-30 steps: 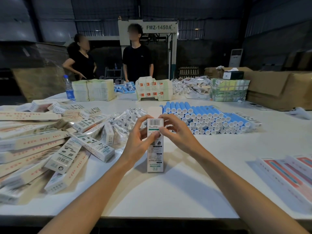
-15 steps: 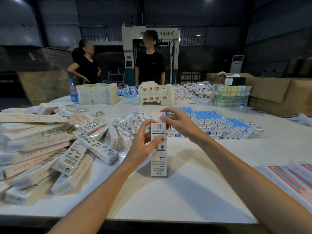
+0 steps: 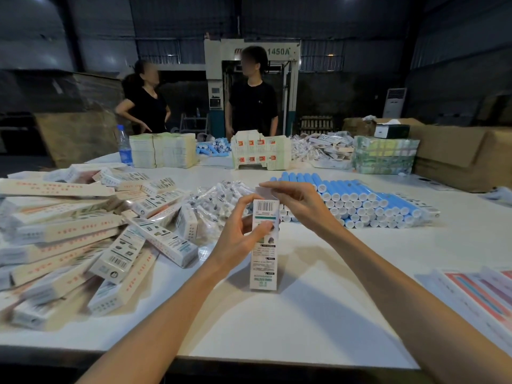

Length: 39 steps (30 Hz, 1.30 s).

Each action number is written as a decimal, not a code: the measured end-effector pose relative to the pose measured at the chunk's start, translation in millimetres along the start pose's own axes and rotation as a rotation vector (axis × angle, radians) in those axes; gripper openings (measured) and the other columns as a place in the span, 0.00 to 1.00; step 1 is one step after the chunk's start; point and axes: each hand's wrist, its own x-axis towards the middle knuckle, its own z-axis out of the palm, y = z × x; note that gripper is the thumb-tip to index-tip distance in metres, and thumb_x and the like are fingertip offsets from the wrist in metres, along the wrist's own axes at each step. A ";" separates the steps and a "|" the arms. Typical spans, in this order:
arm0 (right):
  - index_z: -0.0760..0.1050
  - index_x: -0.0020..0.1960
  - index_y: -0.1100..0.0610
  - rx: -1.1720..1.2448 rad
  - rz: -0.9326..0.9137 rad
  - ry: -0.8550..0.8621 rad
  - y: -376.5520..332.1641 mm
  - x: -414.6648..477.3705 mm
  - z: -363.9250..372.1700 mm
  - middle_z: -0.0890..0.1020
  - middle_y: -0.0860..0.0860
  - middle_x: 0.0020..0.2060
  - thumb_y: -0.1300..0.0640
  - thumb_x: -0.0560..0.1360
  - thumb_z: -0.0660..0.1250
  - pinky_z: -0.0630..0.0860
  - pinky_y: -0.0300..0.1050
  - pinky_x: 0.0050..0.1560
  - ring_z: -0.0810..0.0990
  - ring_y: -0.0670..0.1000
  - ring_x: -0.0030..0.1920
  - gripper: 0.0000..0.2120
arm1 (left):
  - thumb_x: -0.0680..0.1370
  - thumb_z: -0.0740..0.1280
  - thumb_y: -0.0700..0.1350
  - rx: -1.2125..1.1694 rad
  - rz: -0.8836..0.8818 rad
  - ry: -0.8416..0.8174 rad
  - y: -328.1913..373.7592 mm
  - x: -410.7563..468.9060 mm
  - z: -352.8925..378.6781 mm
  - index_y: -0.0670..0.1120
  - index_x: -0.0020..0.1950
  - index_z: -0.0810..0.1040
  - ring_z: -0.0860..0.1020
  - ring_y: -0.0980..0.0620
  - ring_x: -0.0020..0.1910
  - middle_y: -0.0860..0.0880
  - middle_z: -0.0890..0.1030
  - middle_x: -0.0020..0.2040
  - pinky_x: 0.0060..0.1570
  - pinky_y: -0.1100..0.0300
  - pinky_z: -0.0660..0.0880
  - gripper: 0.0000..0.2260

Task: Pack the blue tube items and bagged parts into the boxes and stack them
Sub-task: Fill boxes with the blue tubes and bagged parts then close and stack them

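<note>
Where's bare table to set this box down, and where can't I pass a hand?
Bare table lies in front of the box, down to the near edge. There is more on the right, between the tubes and the flat cartons. Crowded: box pile at left, bagged parts just behind the box.

White tabletop [image 3: 318, 314]. An upright box [image 3: 263, 261] stands on it between the left hand [image 3: 241, 234] and the right hand [image 3: 299, 200]. Left of the left hand: heaped boxes [image 3: 83, 236]. Beyond it: bagged parts [image 3: 216, 200]. Beyond the right hand: stacked blue tubes [image 3: 360, 200]. Far right: flat printed cartons [image 3: 476, 295].
</note>
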 end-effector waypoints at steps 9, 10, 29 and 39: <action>0.86 0.60 0.58 0.338 0.220 -0.059 1.9 -5.0 -0.4 0.88 0.57 0.52 0.55 0.81 0.72 0.83 0.48 0.57 0.87 0.57 0.55 0.11 | 0.82 0.73 0.43 0.033 0.004 -0.029 -2.0 -1.9 -0.6 0.58 0.71 0.69 0.87 0.42 0.56 0.43 0.86 0.59 0.52 0.46 0.86 0.22; 0.86 0.60 0.60 0.348 0.246 -0.065 1.9 -3.8 -1.9 0.88 0.58 0.52 0.56 0.80 0.73 0.83 0.48 0.57 0.87 0.58 0.55 0.11 | 0.82 0.72 0.43 0.038 0.006 -0.032 -2.4 -2.2 -0.4 0.59 0.71 0.69 0.87 0.42 0.56 0.43 0.86 0.60 0.52 0.45 0.86 0.22; 0.85 0.62 0.55 0.287 0.290 -0.219 -15.3 -7.8 -18.4 0.88 0.54 0.54 0.55 0.80 0.72 0.82 0.47 0.61 0.86 0.54 0.58 0.12 | 0.84 0.71 0.40 -0.093 0.021 -0.054 0.7 -5.1 2.0 0.53 0.76 0.65 0.87 0.43 0.52 0.41 0.87 0.55 0.50 0.54 0.83 0.25; 0.84 0.63 0.59 0.233 0.145 -0.021 -1.4 -28.2 -1.1 0.88 0.54 0.53 0.59 0.80 0.72 0.82 0.45 0.54 0.87 0.55 0.55 0.12 | 0.84 0.71 0.41 -0.092 0.004 -0.049 -0.8 -5.3 -0.1 0.52 0.72 0.70 0.86 0.35 0.57 0.41 0.86 0.59 0.56 0.37 0.84 0.19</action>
